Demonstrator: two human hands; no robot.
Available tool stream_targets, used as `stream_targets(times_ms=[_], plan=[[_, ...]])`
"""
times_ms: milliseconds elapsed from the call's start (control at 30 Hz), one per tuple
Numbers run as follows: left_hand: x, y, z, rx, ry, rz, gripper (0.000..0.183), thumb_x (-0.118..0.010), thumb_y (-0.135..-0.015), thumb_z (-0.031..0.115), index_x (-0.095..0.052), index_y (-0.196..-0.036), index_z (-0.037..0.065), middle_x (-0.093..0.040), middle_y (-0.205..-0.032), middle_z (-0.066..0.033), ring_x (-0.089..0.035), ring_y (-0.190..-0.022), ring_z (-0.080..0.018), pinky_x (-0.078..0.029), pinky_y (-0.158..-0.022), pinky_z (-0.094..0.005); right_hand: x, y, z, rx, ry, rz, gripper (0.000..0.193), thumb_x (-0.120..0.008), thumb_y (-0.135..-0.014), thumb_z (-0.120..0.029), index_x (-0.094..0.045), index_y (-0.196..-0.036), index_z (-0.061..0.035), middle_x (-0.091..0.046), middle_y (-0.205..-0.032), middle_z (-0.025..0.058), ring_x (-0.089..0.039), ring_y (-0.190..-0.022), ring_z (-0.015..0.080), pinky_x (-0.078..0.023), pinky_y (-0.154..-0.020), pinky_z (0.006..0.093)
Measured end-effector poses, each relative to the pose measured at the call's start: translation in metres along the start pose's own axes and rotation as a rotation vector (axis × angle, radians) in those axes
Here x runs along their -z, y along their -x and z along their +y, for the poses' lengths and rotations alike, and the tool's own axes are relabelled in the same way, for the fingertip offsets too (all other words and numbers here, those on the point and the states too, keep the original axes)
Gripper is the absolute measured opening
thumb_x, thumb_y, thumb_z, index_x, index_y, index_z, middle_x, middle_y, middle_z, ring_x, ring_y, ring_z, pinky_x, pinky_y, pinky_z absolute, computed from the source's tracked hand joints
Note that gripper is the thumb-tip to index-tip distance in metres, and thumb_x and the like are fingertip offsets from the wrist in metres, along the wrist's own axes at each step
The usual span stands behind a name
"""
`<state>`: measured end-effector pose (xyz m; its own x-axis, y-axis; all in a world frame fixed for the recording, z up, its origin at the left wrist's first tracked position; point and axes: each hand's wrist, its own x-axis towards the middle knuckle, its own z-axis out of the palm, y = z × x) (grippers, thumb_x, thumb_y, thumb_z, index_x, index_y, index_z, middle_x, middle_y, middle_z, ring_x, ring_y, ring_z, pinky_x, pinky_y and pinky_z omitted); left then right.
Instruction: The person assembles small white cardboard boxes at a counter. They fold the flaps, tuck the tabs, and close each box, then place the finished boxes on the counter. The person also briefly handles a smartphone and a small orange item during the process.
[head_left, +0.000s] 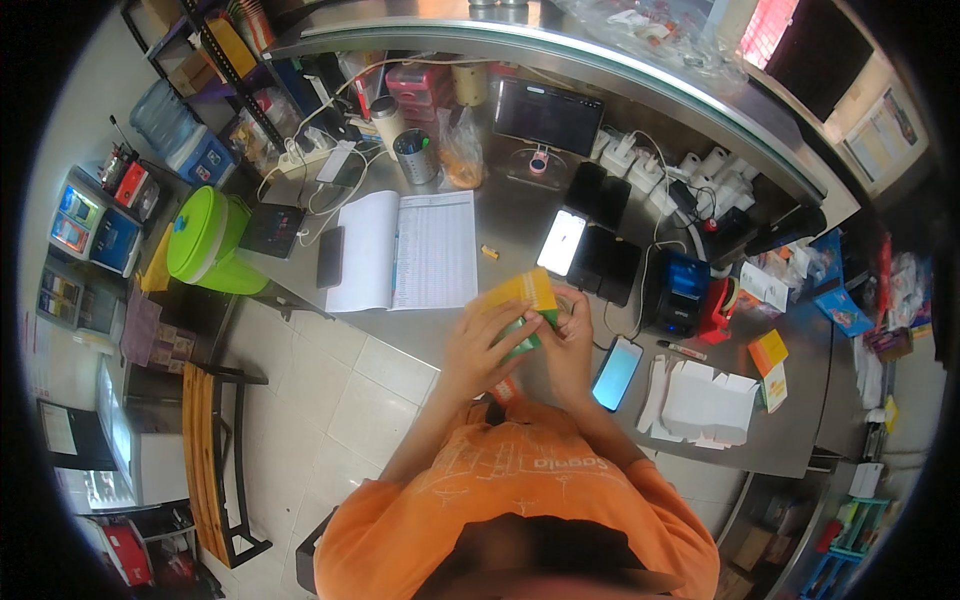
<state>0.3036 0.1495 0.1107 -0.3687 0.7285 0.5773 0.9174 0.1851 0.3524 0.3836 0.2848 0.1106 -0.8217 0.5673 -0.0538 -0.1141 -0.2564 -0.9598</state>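
Over the front edge of the steel counter [400,330], both my hands hold a small yellow and green cardboard box [518,292]. My left hand [480,345] wraps its left side, with the fingers laid across the front. On the other side, my right hand [572,335] grips the box with its fingers bent around the edge. The green part shows between the hands, and some fingertips are hidden. Just beyond the box lies a small yellow piece [490,252]. A phone with a lit blue screen [617,373] rests to the right of my right hand.
An open ledger [435,250] lies left, beside a dark phone [330,257]. A white-screened phone [562,243] and several black ones lie ahead. To the right are a tape dispenser [716,310], marker [682,350], unfolded white carton [700,402] and yellow-white carton [770,368]. A tablet [548,115] stands behind.
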Motion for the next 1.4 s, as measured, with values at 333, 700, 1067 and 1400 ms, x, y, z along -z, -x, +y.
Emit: stream_targets(times_ms=[333, 700, 1067, 1400], plan=[[-0.027, -0.020, 0.017, 0.289, 0.280, 0.443, 0.026, -0.075, -0.072, -0.006, -0.071, -0.097, 0.000, -0.071, -0.101, -0.0134, -0.068, -0.099, -0.0264, -0.054, -0.086, -0.0329, 0.006, -0.005, -0.008, 0.193, 0.165, 0.157, 0.009, -0.058, -0.097, -0.006, -0.056, -0.103, -0.0001, -0.070, -0.102, 0.0145, -0.068, -0.087, 0.0172, -0.054, -0.078, 0.0301], [-0.036, -0.044, 0.035, 0.785, 1.223, 0.329, 0.016, -0.066, -0.087, -0.001, -0.067, -0.103, -0.002, -0.062, -0.126, -0.0157, -0.062, -0.110, -0.0199, -0.051, -0.090, -0.0312, 0.035, -0.003, -0.020, 0.325, 0.426, 0.003, 0.017, -0.061, -0.093, -0.003, -0.065, -0.108, 0.0030, -0.069, -0.100, 0.0087, -0.065, -0.091, 0.0130, -0.049, -0.082, 0.0264], [-0.027, -0.041, 0.032, 0.649, 1.200, 0.355, 0.009, -0.064, -0.089, -0.001, -0.066, -0.098, -0.001, -0.061, -0.124, -0.0155, -0.057, -0.113, -0.0188, -0.045, -0.096, -0.0323, 0.020, -0.003, -0.016, 0.452, 0.217, -0.002, 0.019, -0.067, -0.090, -0.007, -0.063, -0.108, -0.0010, -0.061, -0.109, 0.0073, -0.059, -0.102, 0.0167, -0.045, -0.087, 0.0303], [-0.017, -0.030, 0.042, 0.671, 1.227, 0.360, 0.010, -0.066, -0.089, 0.002, -0.067, -0.098, -0.001, -0.063, -0.122, -0.0167, -0.059, -0.112, -0.0196, -0.044, -0.097, -0.0336, 0.010, 0.024, -0.026, 0.308, 0.211, 0.014, 0.020, -0.064, -0.091, -0.009, -0.061, -0.108, 0.0010, -0.062, -0.108, 0.0113, -0.059, -0.105, 0.0202, -0.045, -0.092, 0.0320]])
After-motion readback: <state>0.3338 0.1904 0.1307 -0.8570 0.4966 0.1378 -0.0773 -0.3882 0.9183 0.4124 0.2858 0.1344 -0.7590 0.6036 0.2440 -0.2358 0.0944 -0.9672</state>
